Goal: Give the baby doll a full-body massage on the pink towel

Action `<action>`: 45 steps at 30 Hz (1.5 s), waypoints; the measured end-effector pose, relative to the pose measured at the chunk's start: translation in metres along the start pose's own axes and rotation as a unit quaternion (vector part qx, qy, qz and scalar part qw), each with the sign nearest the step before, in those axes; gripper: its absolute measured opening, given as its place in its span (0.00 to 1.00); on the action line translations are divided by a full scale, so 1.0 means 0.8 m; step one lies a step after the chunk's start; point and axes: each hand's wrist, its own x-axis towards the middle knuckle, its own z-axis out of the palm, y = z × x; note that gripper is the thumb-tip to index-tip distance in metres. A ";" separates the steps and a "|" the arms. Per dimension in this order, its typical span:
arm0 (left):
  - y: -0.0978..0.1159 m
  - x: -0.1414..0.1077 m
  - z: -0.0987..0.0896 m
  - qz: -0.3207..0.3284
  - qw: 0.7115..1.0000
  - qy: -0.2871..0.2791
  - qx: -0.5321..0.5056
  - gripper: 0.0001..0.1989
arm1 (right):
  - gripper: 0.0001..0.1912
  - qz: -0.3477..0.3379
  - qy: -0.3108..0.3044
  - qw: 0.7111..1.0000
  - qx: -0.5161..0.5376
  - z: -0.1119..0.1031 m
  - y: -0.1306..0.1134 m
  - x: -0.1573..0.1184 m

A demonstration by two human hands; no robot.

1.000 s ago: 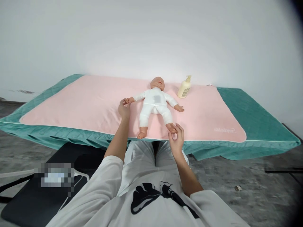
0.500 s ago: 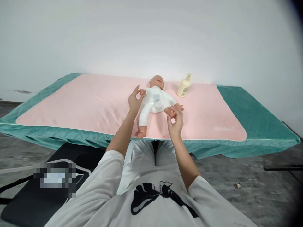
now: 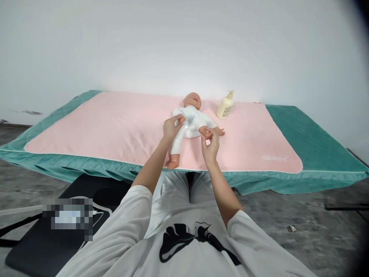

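Observation:
A baby doll in a white suit lies on its back on a pink mat, its head toward the wall. My left hand is closed on the doll's hand on the left side, which is bent in over its body. With the fingers of my right hand I grip the doll's foot on the right side, that leg bent and raised. The doll's other leg lies stretched toward me, its foot close to the mat's front edge. Its other arm rests out to the right, partly behind the raised foot.
A cream pump bottle stands on the mat to the right of the doll. Under the mat is a table with a green cover, against a white wall. A black chair is at the lower left.
My left hand has brought the doll's hand inward and toward me over its body. My right hand has shifted slightly left and up with the foot, bending the leg more.

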 end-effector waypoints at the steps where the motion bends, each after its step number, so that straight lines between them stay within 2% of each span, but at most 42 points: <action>1: 0.001 -0.001 0.000 -0.006 1.000 0.001 0.003 0.21 | 0.14 0.000 0.000 1.000 -0.003 0.001 0.000 0.000; 5: 0.004 -0.005 -0.004 -0.024 1.000 0.016 0.005 0.20 | 0.15 0.001 -0.002 1.000 0.001 0.000 0.006 -0.002; 12: -0.011 -0.012 -0.009 -0.028 0.994 0.095 -0.054 0.18 | 0.15 0.025 -0.007 0.999 0.024 -0.013 0.014 -0.013; 18: -0.024 -0.029 -0.012 -0.089 0.984 0.133 -0.077 0.19 | 0.14 0.015 -0.011 1.000 0.011 -0.026 0.000 -0.030; 24: -0.052 -0.045 -0.013 -0.168 0.966 0.180 -0.077 0.20 | 0.13 0.021 -0.016 1.000 -0.012 -0.032 -0.005 -0.059; 32: -0.058 -0.047 -0.018 -0.256 0.955 0.149 -0.013 0.17 | 0.13 0.034 -0.051 0.998 -0.028 -0.048 0.001 -0.097; 38: -0.057 -0.050 -0.020 -0.258 0.959 0.115 0.024 0.17 | 0.12 0.039 -0.076 0.995 -0.056 -0.054 0.011 -0.120; 45: -0.064 -0.053 -0.018 -0.252 0.961 0.093 0.060 0.15 | 0.13 0.047 -0.092 0.992 -0.073 -0.052 0.019 -0.132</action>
